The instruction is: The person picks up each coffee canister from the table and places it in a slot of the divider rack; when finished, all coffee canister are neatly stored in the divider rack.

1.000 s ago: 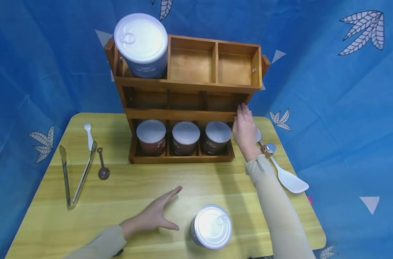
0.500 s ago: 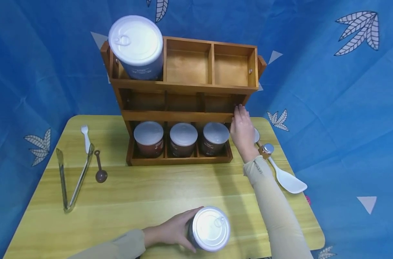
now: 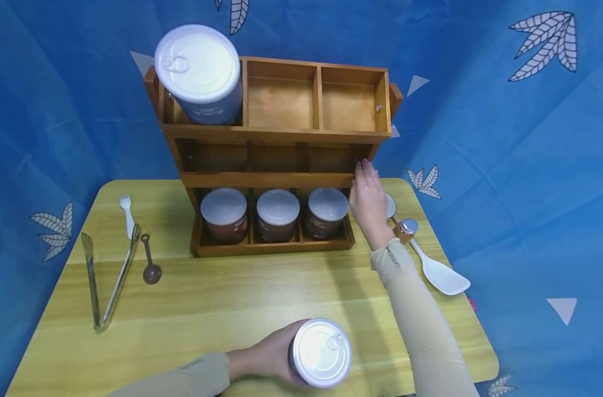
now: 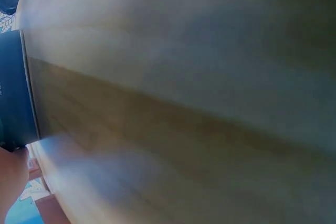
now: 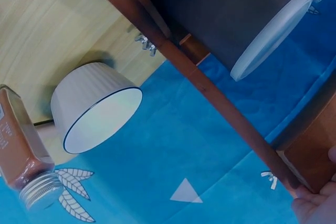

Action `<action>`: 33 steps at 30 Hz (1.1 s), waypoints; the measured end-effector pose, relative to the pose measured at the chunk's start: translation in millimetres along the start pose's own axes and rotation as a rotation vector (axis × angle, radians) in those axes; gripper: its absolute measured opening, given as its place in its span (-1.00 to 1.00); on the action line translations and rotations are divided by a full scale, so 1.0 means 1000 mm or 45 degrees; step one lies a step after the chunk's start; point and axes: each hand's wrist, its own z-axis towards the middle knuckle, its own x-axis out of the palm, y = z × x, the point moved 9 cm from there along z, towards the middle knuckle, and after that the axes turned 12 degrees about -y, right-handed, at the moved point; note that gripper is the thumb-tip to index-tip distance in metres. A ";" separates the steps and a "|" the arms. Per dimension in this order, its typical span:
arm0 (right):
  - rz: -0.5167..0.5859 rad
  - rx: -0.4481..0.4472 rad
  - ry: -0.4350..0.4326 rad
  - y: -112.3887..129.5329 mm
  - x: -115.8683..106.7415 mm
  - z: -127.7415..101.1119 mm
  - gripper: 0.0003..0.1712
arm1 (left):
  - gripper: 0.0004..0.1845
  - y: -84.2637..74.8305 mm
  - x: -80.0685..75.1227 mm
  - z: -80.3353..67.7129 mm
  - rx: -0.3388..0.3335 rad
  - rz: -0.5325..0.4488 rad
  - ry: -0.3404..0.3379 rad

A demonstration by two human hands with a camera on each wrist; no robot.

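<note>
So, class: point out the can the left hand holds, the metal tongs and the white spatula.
can (image 3: 322,352), head view, on its silver pull-tab lid.
metal tongs (image 3: 116,283), head view, on the right arm.
white spatula (image 3: 442,275), head view, on the flat blade.

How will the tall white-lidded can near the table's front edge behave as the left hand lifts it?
The tall dark can with a white pull-tab lid looks rigid, so the left hand curled round its side probably won't dent it. Its smooth round wall may slip. If laid sideways on the yellow wooden table, it would likely roll.
</note>
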 end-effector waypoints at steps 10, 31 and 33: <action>-0.006 -0.038 0.032 0.006 0.003 -0.001 -0.50 | 0.20 -0.003 -0.007 -0.008 0.044 0.069 -0.182; -0.053 -0.023 0.021 0.002 -0.001 0.000 -0.50 | 0.24 -0.148 -0.155 0.032 0.202 0.034 -0.680; -0.054 -0.013 0.030 0.001 -0.001 -0.001 -0.50 | 0.22 -0.168 -0.172 0.039 0.250 0.073 -0.721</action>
